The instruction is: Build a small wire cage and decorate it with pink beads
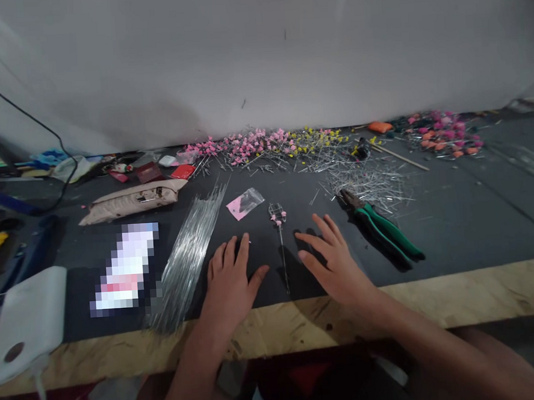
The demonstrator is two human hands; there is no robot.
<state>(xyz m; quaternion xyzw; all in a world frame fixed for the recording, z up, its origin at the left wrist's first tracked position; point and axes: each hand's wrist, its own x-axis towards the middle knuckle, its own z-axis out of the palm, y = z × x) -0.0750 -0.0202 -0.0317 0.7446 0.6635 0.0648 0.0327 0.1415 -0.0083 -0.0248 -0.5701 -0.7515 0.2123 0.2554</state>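
Between my two hands a twisted wire stem with pink flower bits [278, 218] lies on the dark tabletop, its tail pointing toward me. My left hand [231, 273] rests on the surface to its left, fingers spread and holding nothing. On the other side, my right hand [333, 259] is also open, fingers apart, thumb and forefinger nearest the stem without touching it. Beyond my left fingertips is a small clear bag [244, 204] with a pink part. A bundle of straight silvery wires [186, 253] lies left of my left hand. Green-handled pliers [384, 232] lie right of my right hand.
Piles of pink [257, 145] and yellow flower-tipped wires [320, 139] line the wall, with loose wire pieces [369, 181] before them. Orange and magenta ones [448, 131] lie far right. Leftward are a beige pouch [131, 202], a phone [124, 266] and a white power bank [30, 320].
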